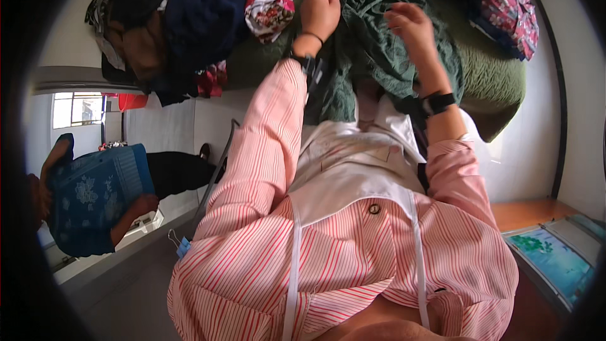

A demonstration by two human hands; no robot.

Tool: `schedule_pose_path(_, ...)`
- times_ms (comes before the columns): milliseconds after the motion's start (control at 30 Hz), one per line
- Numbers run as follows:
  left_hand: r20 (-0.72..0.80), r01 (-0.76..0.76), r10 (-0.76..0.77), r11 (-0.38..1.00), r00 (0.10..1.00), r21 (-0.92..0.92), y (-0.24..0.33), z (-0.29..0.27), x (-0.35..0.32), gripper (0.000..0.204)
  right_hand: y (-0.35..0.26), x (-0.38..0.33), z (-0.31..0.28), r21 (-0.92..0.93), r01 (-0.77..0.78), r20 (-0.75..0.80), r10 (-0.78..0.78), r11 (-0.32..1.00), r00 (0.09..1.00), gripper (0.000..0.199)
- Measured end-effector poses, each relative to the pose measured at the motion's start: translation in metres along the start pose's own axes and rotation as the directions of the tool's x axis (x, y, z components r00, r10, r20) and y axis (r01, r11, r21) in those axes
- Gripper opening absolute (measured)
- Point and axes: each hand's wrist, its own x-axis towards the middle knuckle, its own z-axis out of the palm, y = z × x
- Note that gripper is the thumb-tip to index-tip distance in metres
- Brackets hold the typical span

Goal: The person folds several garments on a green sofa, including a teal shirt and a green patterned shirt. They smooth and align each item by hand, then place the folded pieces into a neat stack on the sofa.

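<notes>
A dark green garment (372, 57) lies crumpled on a green textured cover (499, 82), straight ahead of me. My left hand (320, 9) is a closed fist gripping the garment's upper left edge. My right hand (410, 25) rests on the cloth a little to the right, its fingers curled into the fabric. Both wrists wear black bands. My sleeves are pink-and-white striped, over a white apron front.
A heap of dark clothes (183, 25) and a red-and-white floral cloth (271, 0) lie left of the garment. A pink patterned cloth (511, 12) sits at the far right. Another person in a blue floral garment (95, 196) stands at the left by a doorway.
</notes>
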Motion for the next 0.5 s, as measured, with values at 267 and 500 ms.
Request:
schedule_pose_path(267,0.222,0.265,-0.226,0.950,0.949,-0.165,0.027,-0.055,-0.090,0.007,0.036,-0.090,-0.096,-0.519,0.049,0.091,-0.003,0.854,0.996,0.015)
schedule_pose_path(500,0.658,0.163,-0.134,0.986,0.741,0.017,0.056,-0.080,-0.203,0.019,0.037,-0.133,-0.043,-0.685,0.307,0.370,-0.046,0.660,0.928,0.029)
